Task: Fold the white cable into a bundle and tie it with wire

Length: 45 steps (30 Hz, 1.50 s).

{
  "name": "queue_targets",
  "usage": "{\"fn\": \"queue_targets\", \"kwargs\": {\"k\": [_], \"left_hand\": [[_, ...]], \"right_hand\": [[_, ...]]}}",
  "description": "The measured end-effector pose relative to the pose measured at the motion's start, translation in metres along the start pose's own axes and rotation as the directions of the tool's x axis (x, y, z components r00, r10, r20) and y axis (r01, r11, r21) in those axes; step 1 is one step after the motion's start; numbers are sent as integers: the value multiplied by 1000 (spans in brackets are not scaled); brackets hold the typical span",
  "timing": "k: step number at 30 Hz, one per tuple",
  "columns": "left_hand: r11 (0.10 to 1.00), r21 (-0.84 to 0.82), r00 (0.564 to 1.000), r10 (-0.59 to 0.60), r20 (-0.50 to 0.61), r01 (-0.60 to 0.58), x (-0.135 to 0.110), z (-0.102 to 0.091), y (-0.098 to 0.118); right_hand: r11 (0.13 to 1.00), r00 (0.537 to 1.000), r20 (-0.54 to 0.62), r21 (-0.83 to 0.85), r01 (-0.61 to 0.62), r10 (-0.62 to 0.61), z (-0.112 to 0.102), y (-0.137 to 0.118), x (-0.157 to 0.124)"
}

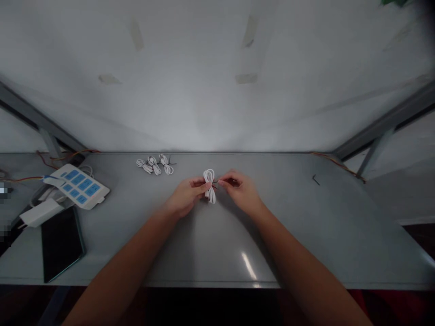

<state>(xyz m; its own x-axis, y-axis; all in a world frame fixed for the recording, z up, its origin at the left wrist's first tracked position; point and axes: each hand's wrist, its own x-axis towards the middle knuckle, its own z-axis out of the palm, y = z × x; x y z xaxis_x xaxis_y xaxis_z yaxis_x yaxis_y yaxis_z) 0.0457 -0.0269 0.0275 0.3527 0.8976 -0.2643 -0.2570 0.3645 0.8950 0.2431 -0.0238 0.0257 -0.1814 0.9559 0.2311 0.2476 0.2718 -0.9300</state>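
The desk (288, 244) looks like grey painted metal, very smooth and glossy where the light falls on it. The white cable (210, 185) has a smooth plastic skin, and the thin black tie (215, 183) looks matt. The black tablet (61, 244) is glossy glass, and the white panel (76, 185) is smooth plastic.

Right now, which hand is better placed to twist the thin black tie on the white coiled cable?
Probably the right hand: it appears to pinch the ends of the thin black tie, while the left hand grips the white coiled cable.
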Motion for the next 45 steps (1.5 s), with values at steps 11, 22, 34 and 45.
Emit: {"fn": "queue_targets", "kwargs": {"k": [11,22,34,45], "left_hand": [[977,-127,985,-170,21,172,-3,-1,1],[917,368,982,182,-46,-153,-2,1,-3],[322,867,866,452,212,-380,-2,-7,-9],[708,642,940,335,61,-294,3,1,-13]], "right_hand": [[855,913,89,-325,405,-399,6,-2,-8],[982,998,70,-188,4,9,13,0,-10],[907,958,94,309,-285,270,10,12,-2],[991,991,36,-54,-126,128,13,8,-5]]}}
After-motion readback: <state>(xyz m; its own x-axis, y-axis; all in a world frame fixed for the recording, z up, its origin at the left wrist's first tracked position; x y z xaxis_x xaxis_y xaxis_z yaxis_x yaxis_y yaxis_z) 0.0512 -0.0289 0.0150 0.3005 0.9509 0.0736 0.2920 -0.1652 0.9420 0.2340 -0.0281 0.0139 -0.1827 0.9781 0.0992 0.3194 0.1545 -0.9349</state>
